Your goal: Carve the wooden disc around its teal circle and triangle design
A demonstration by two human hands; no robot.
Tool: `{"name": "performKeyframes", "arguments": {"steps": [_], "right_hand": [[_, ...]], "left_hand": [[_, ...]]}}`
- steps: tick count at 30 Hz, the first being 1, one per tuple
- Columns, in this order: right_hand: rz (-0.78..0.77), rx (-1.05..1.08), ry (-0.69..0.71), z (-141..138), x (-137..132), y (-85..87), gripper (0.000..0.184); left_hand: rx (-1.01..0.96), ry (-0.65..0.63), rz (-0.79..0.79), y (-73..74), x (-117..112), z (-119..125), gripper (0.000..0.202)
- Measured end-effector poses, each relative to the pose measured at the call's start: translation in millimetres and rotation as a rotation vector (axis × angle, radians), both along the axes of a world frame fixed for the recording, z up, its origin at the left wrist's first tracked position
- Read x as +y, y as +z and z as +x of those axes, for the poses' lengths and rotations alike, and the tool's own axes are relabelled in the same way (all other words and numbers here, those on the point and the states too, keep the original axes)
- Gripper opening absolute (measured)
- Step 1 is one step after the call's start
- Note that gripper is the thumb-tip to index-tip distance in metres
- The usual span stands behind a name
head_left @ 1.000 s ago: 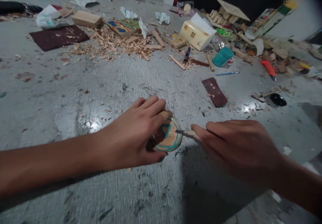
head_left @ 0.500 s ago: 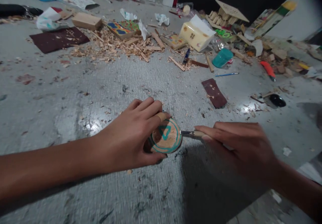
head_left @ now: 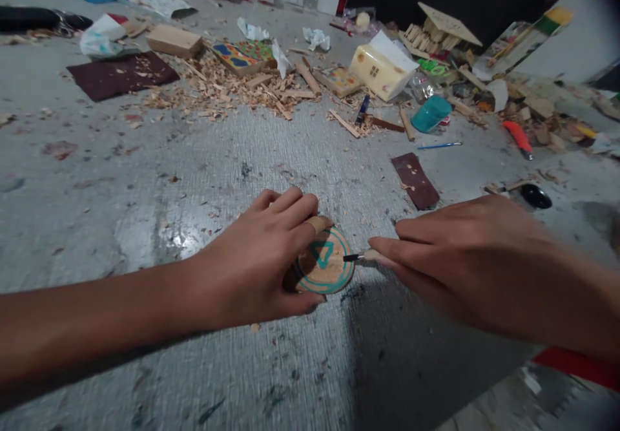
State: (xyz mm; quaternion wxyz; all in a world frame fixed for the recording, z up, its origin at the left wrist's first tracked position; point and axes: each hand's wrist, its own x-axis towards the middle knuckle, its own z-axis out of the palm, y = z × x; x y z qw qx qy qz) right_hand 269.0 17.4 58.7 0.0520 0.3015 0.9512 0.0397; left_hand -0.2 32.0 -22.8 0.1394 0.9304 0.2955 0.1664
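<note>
A round wooden disc (head_left: 332, 274) lies on the grey table, marked with a green ring and a green triangle. My left hand (head_left: 271, 250) grips its left edge, the fingers curled behind and the thumb at the near side; a tan band circles one finger. In my right hand (head_left: 450, 256) is a slim carving tool (head_left: 356, 258) with a dark metal shaft and a pale wooden handle, mostly covered by the fingers. Its tip meets the disc's face at the right side, over the green ring. The exact shape of the blade is too small to make out.
Wood shavings (head_left: 232, 95) are heaped across the back, near a wooden block (head_left: 174, 41) and a tissue pack (head_left: 380, 72). A brown sandpaper piece (head_left: 415, 180), a teal container (head_left: 430, 114) and an orange-handled cutter (head_left: 517, 139) lie on the right. The table's edge runs along the lower right.
My right hand has risen and tilted, bringing the tool's tip from the disc's right rim slightly inward onto its face. My left hand keeps its hold; the whole view has shifted slightly.
</note>
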Motion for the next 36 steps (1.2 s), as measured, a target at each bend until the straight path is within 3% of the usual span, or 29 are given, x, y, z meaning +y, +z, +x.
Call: {"name": "performKeyframes", "arguments": {"steps": [5,12,15,20,26,28,31,36], "right_hand": [[0.033,-0.074,0.048,-11.7,6.7,3.6,0.024],[0.036,-0.118,-0.011,-23.2,-1.8,1.9,0.023],[0.049,-0.025,-0.045,-10.1,-15.1,-11.2,0.026],[0.182,0.17,-0.111,8.9,-36.5,-47.7,0.033],[0.019,0.392,-0.24,12.8,-40.4,-77.1,0.036],[-0.058,0.452,-0.266,14.4,-37.4,-74.6,0.036],[-0.114,0.442,-0.268,16.3,-30.7,-57.7,0.032],[-0.083,0.177,-0.193,13.6,-20.3,-24.2,0.038]], "left_hand": [[-0.004,-0.004,0.004,1.1,0.8,-0.1,0.059],[-0.019,-0.022,-0.015,1.4,2.5,3.0,0.057],[-0.022,-0.018,-0.017,-0.7,2.3,5.7,0.058],[-0.034,-0.012,-0.021,0.8,1.4,7.4,0.057],[0.006,0.0,-0.069,6.5,1.4,4.6,0.054],[-0.003,0.01,-0.064,5.5,1.1,3.5,0.058],[-0.022,0.016,-0.046,2.3,-0.2,2.5,0.062],[-0.012,0.015,-0.038,-1.1,-1.8,1.5,0.061]]}}
